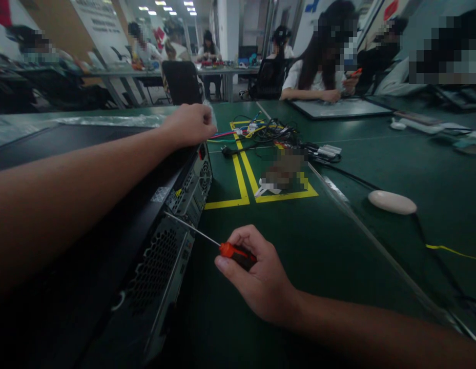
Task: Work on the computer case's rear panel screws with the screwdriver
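- Head view: your computer case point(157, 256) lies with its broad dark panel upward on the green tabletop point(337, 251), at your left. Its vented back faces right, which probably leaves that edge within easy reach of a tool.
- Your right hand point(261, 277) has its fingers wrapped around the handle of a screwdriver point(238, 253), thumb along the near side. That hold likely lets you both steer and twist.
- You have the shaft pointing left, its tip at the back edge of the case, close to a pale label point(160, 193). Coming in from the side would suit a fastener there, but you cannot tell from this view whether the tip sits in one.
- Your left hand point(195, 123) is at the far end of the case, fingers curled inward. It may be there to steady the case; contact, and anything inside the curl, cannot be made out.
- Beyond the case, a cable bundle point(276, 130) lies partly across the yellow tape point(243, 179), well apart from your screwdriver. Loose wires there seem set aside, giving your right arm room.
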Demonstrator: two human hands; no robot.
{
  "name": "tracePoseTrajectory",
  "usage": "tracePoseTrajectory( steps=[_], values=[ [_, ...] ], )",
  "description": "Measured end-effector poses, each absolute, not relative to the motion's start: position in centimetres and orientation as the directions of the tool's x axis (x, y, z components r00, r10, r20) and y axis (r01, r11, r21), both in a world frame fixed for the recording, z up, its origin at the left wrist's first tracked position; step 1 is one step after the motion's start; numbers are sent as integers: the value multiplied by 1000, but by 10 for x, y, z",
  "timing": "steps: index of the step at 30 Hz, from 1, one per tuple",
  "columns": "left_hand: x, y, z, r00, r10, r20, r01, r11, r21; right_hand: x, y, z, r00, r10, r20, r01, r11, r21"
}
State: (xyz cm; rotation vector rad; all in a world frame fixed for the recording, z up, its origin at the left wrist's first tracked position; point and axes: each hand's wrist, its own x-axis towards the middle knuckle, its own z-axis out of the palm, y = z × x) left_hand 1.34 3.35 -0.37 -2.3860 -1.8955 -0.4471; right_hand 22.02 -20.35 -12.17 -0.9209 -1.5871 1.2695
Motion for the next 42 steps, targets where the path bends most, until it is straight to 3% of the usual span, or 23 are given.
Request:
tracePoseTrajectory(
  steps=[25, 42],
  values=[
    [14, 34, -5, 197, 944, 267, 957, -244, 156, 220, -204, -123, -363, 925, 116, 16, 131, -991],
    [14, 31, -3, 184, 950, 253, 960, -229, 161, 222, -203, -117, -369, 916, 156, 101, 206, -973]
  ],
)
